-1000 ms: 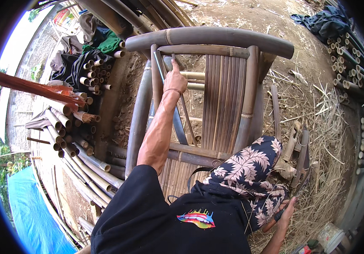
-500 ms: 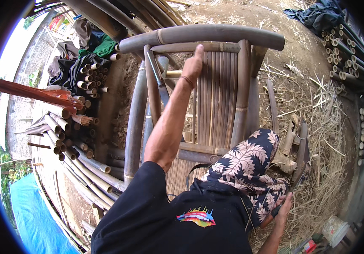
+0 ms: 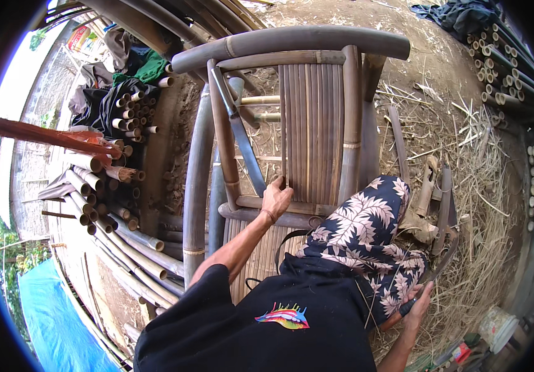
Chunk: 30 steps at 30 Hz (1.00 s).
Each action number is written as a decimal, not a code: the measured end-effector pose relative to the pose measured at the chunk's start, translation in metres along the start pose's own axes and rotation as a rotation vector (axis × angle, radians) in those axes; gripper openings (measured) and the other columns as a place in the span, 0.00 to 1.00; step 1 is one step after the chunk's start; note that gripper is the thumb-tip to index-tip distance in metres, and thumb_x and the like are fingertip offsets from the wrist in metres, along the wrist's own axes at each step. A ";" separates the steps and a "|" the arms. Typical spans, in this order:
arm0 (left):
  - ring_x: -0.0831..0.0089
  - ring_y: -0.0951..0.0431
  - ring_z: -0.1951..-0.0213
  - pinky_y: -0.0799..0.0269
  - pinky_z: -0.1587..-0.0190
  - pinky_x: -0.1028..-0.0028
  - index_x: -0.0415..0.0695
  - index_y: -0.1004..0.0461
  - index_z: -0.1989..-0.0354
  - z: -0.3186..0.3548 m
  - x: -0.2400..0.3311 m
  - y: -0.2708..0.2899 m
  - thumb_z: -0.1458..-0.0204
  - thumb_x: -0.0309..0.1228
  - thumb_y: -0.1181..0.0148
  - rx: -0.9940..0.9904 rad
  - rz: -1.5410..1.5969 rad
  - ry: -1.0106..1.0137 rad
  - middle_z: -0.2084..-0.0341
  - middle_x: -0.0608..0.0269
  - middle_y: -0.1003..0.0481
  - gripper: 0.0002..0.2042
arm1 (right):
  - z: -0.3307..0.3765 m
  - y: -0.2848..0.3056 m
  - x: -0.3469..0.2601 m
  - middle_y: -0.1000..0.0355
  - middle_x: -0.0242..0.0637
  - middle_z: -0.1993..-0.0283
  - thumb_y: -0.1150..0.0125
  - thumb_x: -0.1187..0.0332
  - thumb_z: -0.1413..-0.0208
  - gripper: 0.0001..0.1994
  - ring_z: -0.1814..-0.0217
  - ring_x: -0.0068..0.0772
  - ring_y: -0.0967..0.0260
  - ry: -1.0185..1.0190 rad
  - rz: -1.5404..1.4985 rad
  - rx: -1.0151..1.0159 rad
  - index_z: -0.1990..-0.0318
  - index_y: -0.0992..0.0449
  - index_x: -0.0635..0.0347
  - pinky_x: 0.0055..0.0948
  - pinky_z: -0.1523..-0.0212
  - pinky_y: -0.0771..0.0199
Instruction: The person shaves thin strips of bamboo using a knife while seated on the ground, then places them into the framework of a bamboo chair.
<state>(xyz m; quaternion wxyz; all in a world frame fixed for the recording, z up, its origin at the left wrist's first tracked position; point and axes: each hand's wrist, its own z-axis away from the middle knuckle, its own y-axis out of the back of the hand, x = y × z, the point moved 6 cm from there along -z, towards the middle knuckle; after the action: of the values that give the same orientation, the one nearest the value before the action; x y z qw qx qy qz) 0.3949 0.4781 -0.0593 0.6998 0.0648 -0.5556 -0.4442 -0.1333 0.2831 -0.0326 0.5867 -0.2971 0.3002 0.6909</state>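
Observation:
In front of me is a dark bamboo chair (image 3: pixel 292 41), its backrest partly covered by upright bamboo slats (image 3: pixel 316 124). My left hand (image 3: pixel 277 197) is closed at the lower end of the leftmost bamboo slat (image 3: pixel 283 118), just above the backrest's bottom rail (image 3: pixel 307 207). Beside my patterned trouser leg, my right hand (image 3: pixel 417 305) grips a curved knife (image 3: pixel 445 257), its blade pointing up and away to the right. A long blue-grey blade with a tube-like handle (image 3: pixel 247 155) leans inside the backrest's left side, where the frame has an unslatted gap.
Bamboo poles (image 3: pixel 121 217) lie stacked on the left, below dark cloths (image 3: pixel 109 99). Another pole stack (image 3: pixel 502 68) stands at the far right. Shavings (image 3: pixel 471 204) and bamboo offcuts (image 3: pixel 425 204) cover the ground on the right. A whitish bucket (image 3: pixel 496 328) stands at the lower right.
My left hand has moved from the top rail of the backrest down to the lower end of the leftmost slat. My right hand with the knife has stayed nearly in place.

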 end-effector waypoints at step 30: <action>0.64 0.23 0.59 0.30 0.53 0.69 0.31 0.24 0.59 -0.038 -0.030 -0.024 0.44 0.54 0.48 -0.173 0.299 -0.010 0.65 0.46 0.22 0.30 | 0.022 -0.066 -0.050 0.27 0.40 0.69 0.46 0.61 0.39 0.19 0.80 0.22 0.35 0.072 0.252 -0.143 0.49 0.33 0.69 0.22 0.82 0.32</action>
<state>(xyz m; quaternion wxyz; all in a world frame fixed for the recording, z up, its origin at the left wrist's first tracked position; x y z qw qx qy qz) 0.4138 0.4694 -0.1091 0.7584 -0.0813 -0.5221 -0.3816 -0.0626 0.2770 0.0155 0.4614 -0.3229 0.3061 0.7676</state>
